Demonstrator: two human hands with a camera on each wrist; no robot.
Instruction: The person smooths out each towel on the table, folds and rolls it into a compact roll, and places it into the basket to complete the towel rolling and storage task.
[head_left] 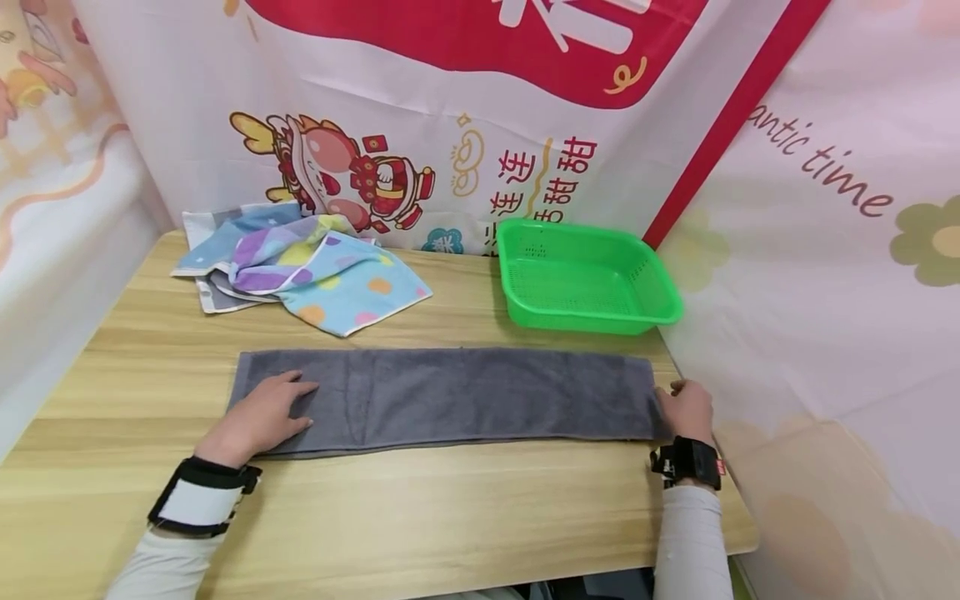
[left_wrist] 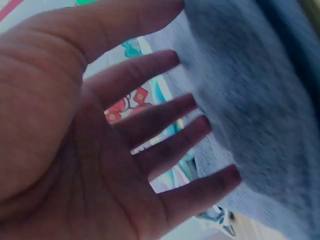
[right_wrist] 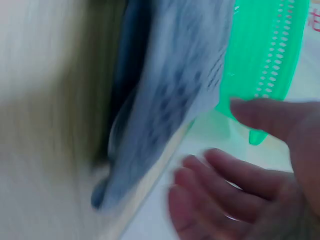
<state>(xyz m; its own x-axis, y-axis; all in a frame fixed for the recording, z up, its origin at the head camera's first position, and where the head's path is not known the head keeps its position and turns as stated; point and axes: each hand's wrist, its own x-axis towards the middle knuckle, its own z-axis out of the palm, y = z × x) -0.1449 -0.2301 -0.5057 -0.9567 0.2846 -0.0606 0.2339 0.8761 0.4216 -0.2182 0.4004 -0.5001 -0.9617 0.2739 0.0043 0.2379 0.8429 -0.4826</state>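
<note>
A grey towel (head_left: 487,393), folded into a long strip, lies across the wooden table. My left hand (head_left: 262,417) rests on its left end with the fingers spread. In the left wrist view, the fingertips of that hand (left_wrist: 125,120) touch the towel's grey cloth (left_wrist: 255,100). Beside the towel's right end is my right hand (head_left: 686,410). The right wrist view shows this hand (right_wrist: 250,190) blurred, its fingers loosely bent with nothing between them, a little apart from the towel's end (right_wrist: 175,75).
A green plastic basket (head_left: 585,287) stands at the back right of the table (head_left: 465,508). Crumpled towels with coloured patterns (head_left: 352,283) lie at the back left. Printed cloth hangings (head_left: 420,92) rise behind the table and on both sides.
</note>
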